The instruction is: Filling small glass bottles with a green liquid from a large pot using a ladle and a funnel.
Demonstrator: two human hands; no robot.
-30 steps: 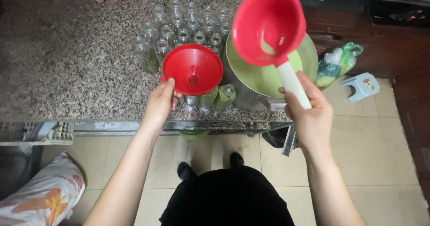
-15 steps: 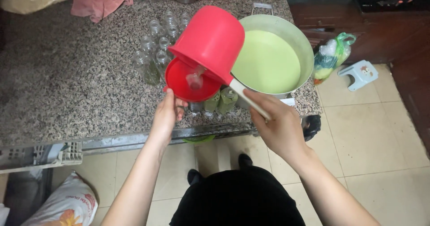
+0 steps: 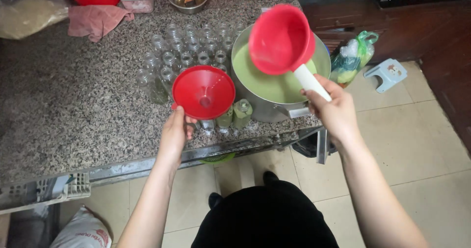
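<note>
Red funnel (image 3: 203, 92) sits at the centre of the head view, over small glass bottles (image 3: 189, 56) on the granite counter (image 3: 73, 110). Your left hand (image 3: 175, 130) pinches its lower rim with closed fingers. Your right hand (image 3: 333, 111) is clamped around the white handle of the red ladle (image 3: 280, 39), above the steel pot (image 3: 294, 108) of green liquid.

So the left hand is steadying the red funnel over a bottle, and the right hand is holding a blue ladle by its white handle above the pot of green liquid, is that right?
Not quite: the ladle is red, not blue, as the head view shows. The rest holds: the left hand steadies the red funnel over a bottle, and the right hand holds the ladle by its white handle above the pot of green liquid.
</note>
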